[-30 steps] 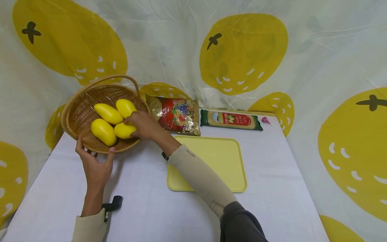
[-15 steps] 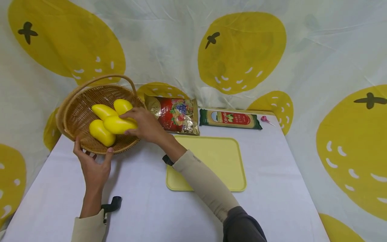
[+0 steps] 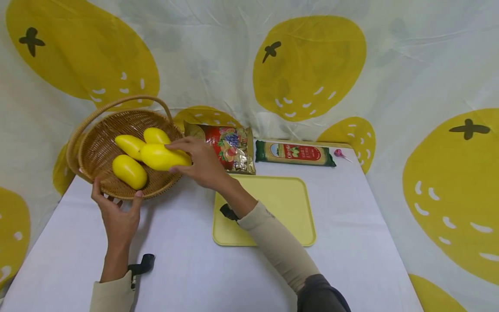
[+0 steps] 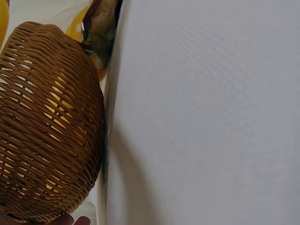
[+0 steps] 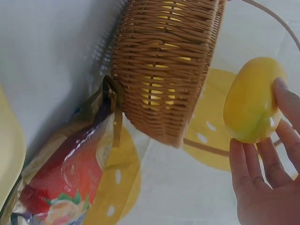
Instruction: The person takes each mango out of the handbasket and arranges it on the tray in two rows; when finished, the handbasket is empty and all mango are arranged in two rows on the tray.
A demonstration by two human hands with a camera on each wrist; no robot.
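A wicker basket [image 3: 99, 136] with an arched handle leans towards me at the left of the table in the head view. My left hand [image 3: 118, 219] grips its near rim, thumb and fingers spread along it. Three yellow mangoes lie inside: one near the front [image 3: 130, 171], one behind it [image 3: 127, 143] and one at the back [image 3: 156, 135]. Over the basket's right side, my right hand [image 3: 204, 164] holds another mango [image 3: 160, 157] between thumb and fingers. The right wrist view shows this mango [image 5: 253, 101] clear of the basket's wall, with a greenish patch.
A yellow tray [image 3: 277, 212] lies mid-table under the right forearm. Behind it stand a red and gold bag [image 3: 231, 151], close to the basket, and a green-ended Olivoila packet [image 3: 296, 153]. A pink lollipop [image 3: 338, 152] lies farther right. Fruit-print cloth [image 3: 218, 56] hangs behind.
My right hand has lifted a mango from among the others and drawn it up and to the right, towards the basket's rim. The left hand keeps its grip on the basket.
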